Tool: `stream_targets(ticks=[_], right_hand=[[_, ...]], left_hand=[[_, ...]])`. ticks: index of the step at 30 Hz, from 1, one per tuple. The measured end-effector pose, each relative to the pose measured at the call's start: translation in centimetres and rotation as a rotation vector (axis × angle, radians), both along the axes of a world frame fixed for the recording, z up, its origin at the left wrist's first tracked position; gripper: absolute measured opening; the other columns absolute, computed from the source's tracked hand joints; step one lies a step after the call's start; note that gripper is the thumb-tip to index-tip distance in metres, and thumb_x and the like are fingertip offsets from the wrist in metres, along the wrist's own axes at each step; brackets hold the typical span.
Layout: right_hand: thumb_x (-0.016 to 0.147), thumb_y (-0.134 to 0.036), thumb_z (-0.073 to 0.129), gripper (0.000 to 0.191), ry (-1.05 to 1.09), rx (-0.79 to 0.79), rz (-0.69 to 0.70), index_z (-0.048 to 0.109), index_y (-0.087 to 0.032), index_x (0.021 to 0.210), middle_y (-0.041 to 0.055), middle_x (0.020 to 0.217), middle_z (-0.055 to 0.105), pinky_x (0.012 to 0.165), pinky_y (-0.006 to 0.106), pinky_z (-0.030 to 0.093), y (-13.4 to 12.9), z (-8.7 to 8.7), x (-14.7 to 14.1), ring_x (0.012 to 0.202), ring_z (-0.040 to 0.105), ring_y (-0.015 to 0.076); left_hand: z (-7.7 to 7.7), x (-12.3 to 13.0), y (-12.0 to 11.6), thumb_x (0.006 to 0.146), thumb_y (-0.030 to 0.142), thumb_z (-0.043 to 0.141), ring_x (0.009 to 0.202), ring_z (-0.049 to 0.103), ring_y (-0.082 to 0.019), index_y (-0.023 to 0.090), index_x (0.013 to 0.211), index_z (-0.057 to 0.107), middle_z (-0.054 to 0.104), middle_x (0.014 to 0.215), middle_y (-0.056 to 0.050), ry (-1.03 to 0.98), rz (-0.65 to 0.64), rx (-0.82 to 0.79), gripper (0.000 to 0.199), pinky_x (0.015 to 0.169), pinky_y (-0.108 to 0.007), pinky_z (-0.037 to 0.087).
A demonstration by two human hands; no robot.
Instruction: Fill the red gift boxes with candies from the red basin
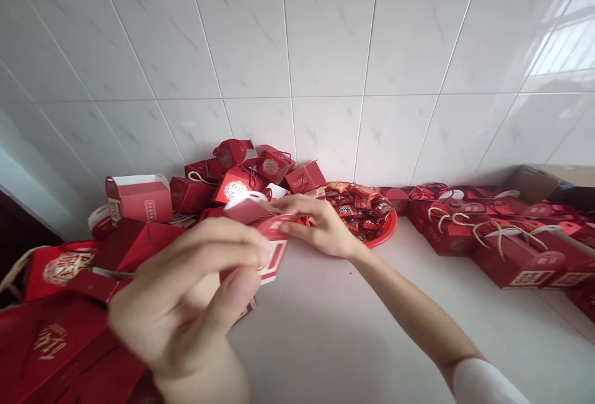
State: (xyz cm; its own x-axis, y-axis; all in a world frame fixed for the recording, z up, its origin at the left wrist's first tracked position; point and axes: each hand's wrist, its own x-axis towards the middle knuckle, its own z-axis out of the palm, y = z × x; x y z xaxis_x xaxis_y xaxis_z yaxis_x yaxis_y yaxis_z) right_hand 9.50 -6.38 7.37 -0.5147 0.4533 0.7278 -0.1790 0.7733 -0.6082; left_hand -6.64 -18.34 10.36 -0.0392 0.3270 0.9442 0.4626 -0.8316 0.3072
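Observation:
A small red gift box with a pale printed panel is held up in front of me, its white-edged top flaps standing open. My left hand is large and slightly blurred in the foreground, thumb and fingers pinched together at the near side of the box. My right hand reaches in from the right, its thumb on the near flap and its fingers behind it. Much of the box is hidden by the left hand. Just behind the right hand sits a red basin of wrapped sweets.
Red gift boxes lie piled at the left and back. On the right, boxes with cord handles stand in rows on the white table. A brown carton is at the back right. The tiled wall bounds the table.

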Motion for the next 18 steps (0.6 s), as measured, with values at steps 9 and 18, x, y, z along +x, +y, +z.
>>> stream_targets(ticks=[9, 18], right_hand=[[0.096, -0.010, 0.059, 0.019, -0.241, 0.362, -0.290, 0.072, -0.021, 0.104, 0.0086, 0.112, 0.076, 0.096, 0.045, 0.056, -2.9, -8.8, 7.2, 0.118, 0.060, 0.0254], [0.096, -0.019, 0.061, 0.010, -0.430, 0.342, -0.355, 0.072, -0.021, 0.096, 0.0114, 0.110, 0.073, 0.094, 0.046, 0.056, -4.3, -9.5, 8.3, 0.117, 0.063, 0.0272]], left_hand=[[-1.0, 1.2, 6.7, 0.094, 0.029, 0.059, 0.094, 0.068, -0.019, 0.021, 0.087, 0.072, 0.073, 0.100, -0.004, 0.493, -0.075, -0.491, 0.017, 0.085, -0.031, 0.054], [-3.8, 3.0, 10.5, 0.088, 0.033, 0.054, 0.113, 0.060, -0.028, 0.021, 0.071, 0.075, 0.073, 0.108, -0.006, 0.964, -0.073, -1.031, 0.030, 0.096, -0.033, 0.043]])
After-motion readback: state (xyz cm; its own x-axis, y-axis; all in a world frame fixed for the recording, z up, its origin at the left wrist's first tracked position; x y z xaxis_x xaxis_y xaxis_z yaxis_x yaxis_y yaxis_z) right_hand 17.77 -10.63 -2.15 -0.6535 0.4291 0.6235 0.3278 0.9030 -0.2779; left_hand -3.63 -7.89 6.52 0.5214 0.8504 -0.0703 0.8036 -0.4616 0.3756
